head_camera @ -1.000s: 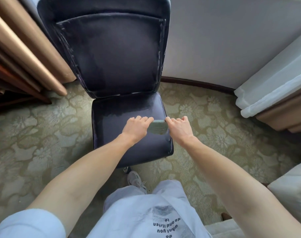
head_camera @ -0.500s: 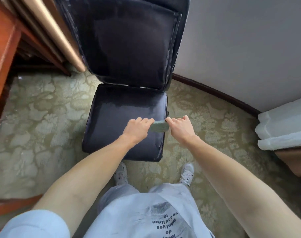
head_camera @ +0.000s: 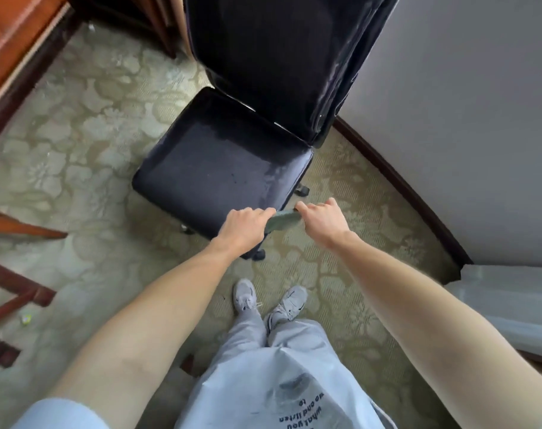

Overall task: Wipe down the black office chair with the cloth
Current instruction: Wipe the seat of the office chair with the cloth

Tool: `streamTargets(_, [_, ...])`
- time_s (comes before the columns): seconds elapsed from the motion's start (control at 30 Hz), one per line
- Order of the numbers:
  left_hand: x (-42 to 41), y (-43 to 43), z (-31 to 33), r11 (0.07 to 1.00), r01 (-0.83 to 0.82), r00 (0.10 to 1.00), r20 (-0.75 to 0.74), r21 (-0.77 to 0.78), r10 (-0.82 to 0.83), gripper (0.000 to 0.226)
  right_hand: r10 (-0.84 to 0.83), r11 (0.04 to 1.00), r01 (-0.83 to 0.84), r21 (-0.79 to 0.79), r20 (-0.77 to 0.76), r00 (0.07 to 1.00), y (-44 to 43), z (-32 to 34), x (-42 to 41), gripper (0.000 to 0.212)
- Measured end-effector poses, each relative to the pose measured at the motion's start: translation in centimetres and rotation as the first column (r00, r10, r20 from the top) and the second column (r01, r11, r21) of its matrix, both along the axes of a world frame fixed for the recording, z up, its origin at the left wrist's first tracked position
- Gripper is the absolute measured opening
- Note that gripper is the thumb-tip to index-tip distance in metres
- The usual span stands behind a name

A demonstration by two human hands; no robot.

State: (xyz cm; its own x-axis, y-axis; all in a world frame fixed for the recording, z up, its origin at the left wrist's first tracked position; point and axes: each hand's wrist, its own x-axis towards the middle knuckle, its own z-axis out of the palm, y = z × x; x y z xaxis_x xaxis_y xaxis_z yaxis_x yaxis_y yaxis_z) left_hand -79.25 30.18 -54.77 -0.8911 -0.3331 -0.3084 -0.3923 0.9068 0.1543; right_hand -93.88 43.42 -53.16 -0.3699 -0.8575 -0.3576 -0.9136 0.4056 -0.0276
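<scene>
The black office chair (head_camera: pixel 223 162) stands on the carpet in front of me, its tall backrest (head_camera: pixel 282 57) rising at the top of the view. Damp-looking streaks show on the seat. A small green cloth (head_camera: pixel 281 220) is stretched between my two hands, just in front of the seat's near right corner. My left hand (head_camera: pixel 243 226) grips the cloth's left end with curled fingers. My right hand (head_camera: pixel 320 221) grips its right end the same way. Most of the cloth is hidden inside my fists.
Patterned green carpet (head_camera: pixel 78 156) covers the floor. Wooden furniture (head_camera: pixel 13 51) stands at the left with wooden legs (head_camera: pixel 13 292) lower down. A grey wall (head_camera: pixel 467 119) with dark skirting runs along the right. White fabric (head_camera: pixel 511 308) lies at right. My shoes (head_camera: pixel 269 300) stand below the chair.
The view has swung left and the chair now sits turned, its back to the upper right. My hands, still holding the cloth between them, have come off the seat toward its near right corner.
</scene>
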Motion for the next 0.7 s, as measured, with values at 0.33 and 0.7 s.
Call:
streamTargets(0.33, [1.0,1.4,-3.6,0.990,-0.071,0.996,0.061,0.120,0.064,0.043,-0.030,0.999,0.029,0.021,0.010,1.000,-0.5,-3.1,0.8,0.028])
streamTargets(0.7, [-2.3,2.6,-9.7,0.966,-0.226,0.974,0.023,0.126,0.225,0.043,-0.084,0.996,0.087,-0.027,0.095,0.992,0.1,-10.6,-2.4,0.024])
